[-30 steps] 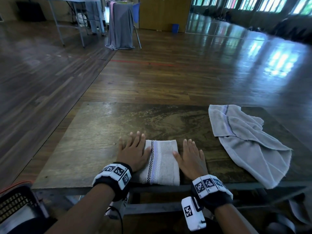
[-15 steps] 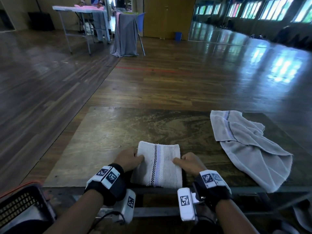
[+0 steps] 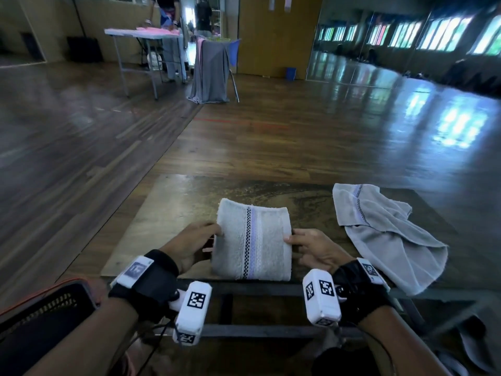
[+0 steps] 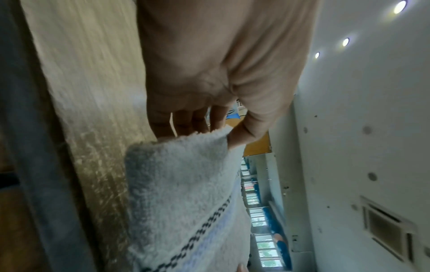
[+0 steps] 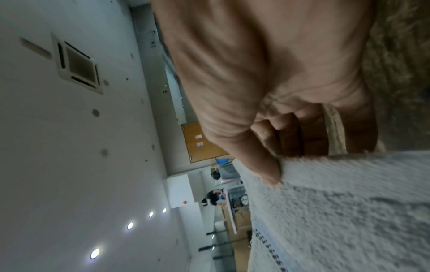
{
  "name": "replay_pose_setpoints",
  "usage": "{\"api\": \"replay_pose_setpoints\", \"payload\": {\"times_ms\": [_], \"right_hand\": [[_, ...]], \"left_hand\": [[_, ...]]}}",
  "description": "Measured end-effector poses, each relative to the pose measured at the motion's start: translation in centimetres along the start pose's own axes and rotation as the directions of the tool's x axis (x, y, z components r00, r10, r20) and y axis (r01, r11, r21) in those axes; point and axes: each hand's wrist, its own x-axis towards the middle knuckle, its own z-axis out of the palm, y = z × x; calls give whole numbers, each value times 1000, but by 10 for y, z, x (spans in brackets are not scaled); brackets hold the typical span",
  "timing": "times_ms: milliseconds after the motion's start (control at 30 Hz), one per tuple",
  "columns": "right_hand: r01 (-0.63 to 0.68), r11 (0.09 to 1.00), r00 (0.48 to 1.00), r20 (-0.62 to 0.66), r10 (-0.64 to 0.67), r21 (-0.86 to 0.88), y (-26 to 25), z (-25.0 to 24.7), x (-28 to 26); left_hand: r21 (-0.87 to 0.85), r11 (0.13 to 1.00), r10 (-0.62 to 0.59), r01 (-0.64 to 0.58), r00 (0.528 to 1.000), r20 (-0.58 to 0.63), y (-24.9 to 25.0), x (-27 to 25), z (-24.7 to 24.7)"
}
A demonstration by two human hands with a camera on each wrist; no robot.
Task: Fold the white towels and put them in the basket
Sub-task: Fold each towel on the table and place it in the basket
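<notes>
Tabletop [image 3: 173, 202]: folded striped towel [image 3: 254, 240]

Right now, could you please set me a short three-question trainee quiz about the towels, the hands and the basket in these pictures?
1. True or false: both hands grip the folded white towel with the checked stripe.
2. Multiple choice: the crumpled, unfolded white towel lies A) in the basket, B) on the worn wooden table to the right, C) on the floor.
3. Fill in: the dark mesh basket sits at the lower ____ of the head view.

Key
1. True: the left hand and the right hand pinch its opposite side edges.
2. B.
3. Left.
</notes>
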Motion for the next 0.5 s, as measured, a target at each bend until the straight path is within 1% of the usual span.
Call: {"api": "replay_pose_setpoints", "payload": {"times_ms": [33, 100, 200, 300, 400, 500], "right_hand": [[14, 1000, 999, 33, -14, 11, -1, 5, -13], [53, 998, 995, 82, -51, -26, -2, 22, -39], [158, 982, 981, 127, -145, -105, -5, 56, -69], [266, 953, 946, 228, -229, -146, -10, 90, -85], [321, 929, 900, 367, -238, -185, -16, 123, -95], [384, 900, 844, 473, -253, -206, -25, 161, -98]], "left_hand": [[-16, 1000, 23, -23, 1000, 16, 3, -16, -4], [-24, 998, 63, -63, 998, 26, 8, -50, -14], [-15, 994, 109, -109, 994, 0, 14, -105, -30], [-51, 982, 174, -180, 979, -102, 24, -156, -55], [-69, 965, 235, -252, 953, -190, 34, -206, -80], [-92, 948, 271, -305, 923, -274, 37, -248, -101]]}}
